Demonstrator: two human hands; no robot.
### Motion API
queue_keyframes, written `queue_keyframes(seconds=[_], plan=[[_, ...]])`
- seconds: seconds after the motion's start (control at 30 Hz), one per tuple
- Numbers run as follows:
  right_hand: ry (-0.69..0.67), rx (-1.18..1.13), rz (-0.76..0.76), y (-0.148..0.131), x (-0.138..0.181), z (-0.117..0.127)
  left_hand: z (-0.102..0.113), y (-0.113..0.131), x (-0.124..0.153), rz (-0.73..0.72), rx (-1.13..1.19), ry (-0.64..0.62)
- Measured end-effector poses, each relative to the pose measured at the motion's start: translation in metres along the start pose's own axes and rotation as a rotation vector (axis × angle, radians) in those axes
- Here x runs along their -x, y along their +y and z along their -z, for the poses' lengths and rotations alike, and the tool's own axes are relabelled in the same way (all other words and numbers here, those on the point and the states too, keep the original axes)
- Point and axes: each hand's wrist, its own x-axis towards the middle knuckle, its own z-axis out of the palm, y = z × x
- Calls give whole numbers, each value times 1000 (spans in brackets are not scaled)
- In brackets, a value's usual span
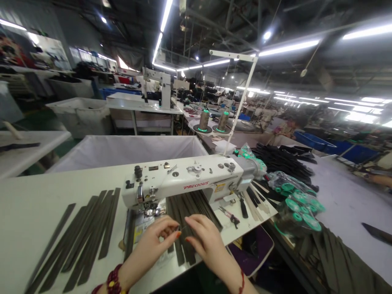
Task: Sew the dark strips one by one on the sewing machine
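Observation:
My left hand (pixel 153 243) and my right hand (pixel 206 239) meet just in front of the white sewing machine (pixel 186 179). Both pinch a thin thread (pixel 183 228) stretched between their fingertips, above a pile of dark grey strips (pixel 186 212) lying under the machine's arm. The presser foot and needle (pixel 151 208) are just above my left hand. A beaded bracelet is on my left wrist and a thin red band on my right.
Several more dark strips (pixel 79 241) fan out on the table at the left. Snips (pixel 229 216) and bagged green-capped spools (pixel 297 204) lie to the right, near a black strip heap (pixel 284 161). Two thread cones (pixel 212 120) and a white bin (pixel 128 149) stand behind.

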Motion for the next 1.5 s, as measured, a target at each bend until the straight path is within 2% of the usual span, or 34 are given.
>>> queue_keyframes(seconds=[0.07,0.17,0.27,0.43,0.53,0.63,0.8,0.93,1.1,1.23,1.4,1.5], plan=[[3,-50,27,-13,-8,-9,4,-2,6,7,2,-10],[12,-83,38,-18,-15,-22,11,-8,16,19,-31,-32],[-43,-124,20,-23,-14,-37,16,-23,30,7,-93,-45],[-171,83,-43,-34,-10,-75,17,-55,56,19,-221,12],[-162,158,-70,-32,-18,-98,19,-67,53,53,-280,57],[-138,231,-112,-23,-28,-114,19,-74,39,69,-304,58],[-124,316,-165,-9,-28,-125,8,-86,22,93,-327,23],[-110,326,-198,-6,-20,-128,2,-98,24,112,-348,5],[-74,261,-222,-9,-22,-124,6,-103,27,141,-339,5],[-2,148,-246,-18,-23,-111,7,-91,30,178,-156,77],[115,-29,-230,-33,-20,-91,4,-58,40,381,502,134],[174,-99,-213,-43,-19,-82,2,-39,47,471,764,166]])
